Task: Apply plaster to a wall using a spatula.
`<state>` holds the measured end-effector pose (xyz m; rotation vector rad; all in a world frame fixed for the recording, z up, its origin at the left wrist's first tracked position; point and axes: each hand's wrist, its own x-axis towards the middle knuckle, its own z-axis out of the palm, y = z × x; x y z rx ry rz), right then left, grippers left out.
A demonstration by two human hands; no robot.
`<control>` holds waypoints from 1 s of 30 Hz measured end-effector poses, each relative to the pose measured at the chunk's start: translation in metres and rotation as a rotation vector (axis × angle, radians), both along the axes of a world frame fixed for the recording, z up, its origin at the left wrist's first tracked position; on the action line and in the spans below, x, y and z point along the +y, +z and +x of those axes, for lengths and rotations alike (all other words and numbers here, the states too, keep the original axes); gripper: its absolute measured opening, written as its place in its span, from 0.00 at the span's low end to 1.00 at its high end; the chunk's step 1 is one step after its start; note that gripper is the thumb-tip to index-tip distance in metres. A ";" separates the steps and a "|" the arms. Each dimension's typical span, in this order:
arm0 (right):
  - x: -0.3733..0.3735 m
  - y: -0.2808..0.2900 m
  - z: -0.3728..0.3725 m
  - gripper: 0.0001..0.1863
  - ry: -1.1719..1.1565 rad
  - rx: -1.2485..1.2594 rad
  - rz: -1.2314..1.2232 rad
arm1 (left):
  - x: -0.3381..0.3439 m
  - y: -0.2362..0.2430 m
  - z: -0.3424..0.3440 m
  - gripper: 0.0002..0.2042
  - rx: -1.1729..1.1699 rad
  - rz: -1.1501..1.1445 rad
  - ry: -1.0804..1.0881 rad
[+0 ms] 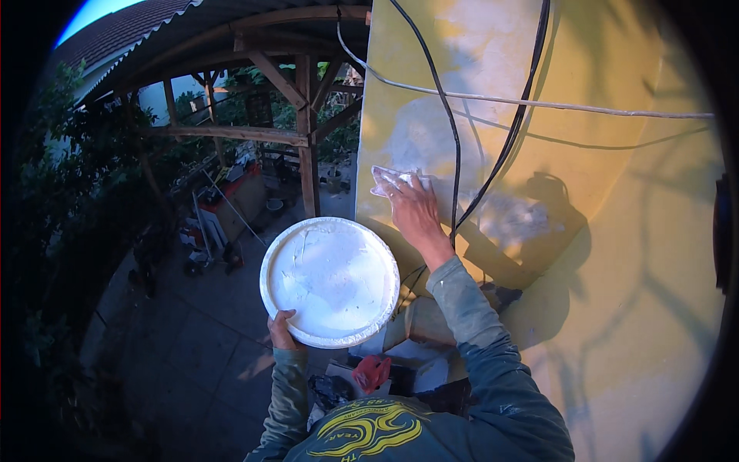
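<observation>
My left hand [282, 329] grips the lower left rim of a round white bucket lid [331, 281], thumb on top. The lid is held face up, with white smears across it and along its raised rim. My right hand [414, 209] presses a flat, white-smeared piece [389, 181] against the yellow wall [616, 169], close to the wall's left edge; whether it is a scraper or a cloth I cannot tell. Whitish patches [431, 135] cover the wall around and above that hand. The fingers lie over the piece and partly hide it.
Black cables [512, 127] hang down the wall just right of my right hand, and a pale cable [539, 101] crosses above. A red object [372, 373] lies below the lid. At the left, beyond the wall's edge, stand a wooden post [306, 146] and a cluttered paved yard [192, 339].
</observation>
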<state>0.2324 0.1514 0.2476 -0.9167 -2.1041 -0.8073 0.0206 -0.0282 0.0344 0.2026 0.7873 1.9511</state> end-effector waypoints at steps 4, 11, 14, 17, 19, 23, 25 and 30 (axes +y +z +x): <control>-0.006 0.051 0.012 0.26 -0.103 0.164 0.234 | 0.000 0.003 -0.002 0.25 0.049 -0.002 -0.016; 0.035 0.053 -0.001 0.25 -0.216 -0.065 0.233 | 0.001 0.017 -0.007 0.25 -0.020 -0.024 -0.046; 0.045 -0.011 0.019 0.24 -0.130 -0.284 0.022 | 0.006 0.007 -0.008 0.25 -0.031 -0.004 -0.096; 0.037 0.000 0.014 0.25 -0.076 -0.260 -0.029 | 0.010 -0.002 -0.015 0.25 0.001 -0.009 -0.103; 0.026 0.032 0.018 0.26 -0.154 -0.108 0.201 | 0.009 -0.007 -0.018 0.25 0.024 -0.031 -0.117; 0.033 0.093 0.033 0.26 -0.148 0.170 0.359 | 0.009 -0.007 -0.017 0.25 0.003 -0.037 -0.134; 0.049 0.109 0.045 0.26 -0.131 0.308 0.429 | 0.013 -0.005 -0.017 0.25 0.009 -0.019 -0.129; 0.062 0.138 0.037 0.22 -0.225 0.161 0.456 | 0.013 -0.014 -0.022 0.27 0.054 -0.046 -0.182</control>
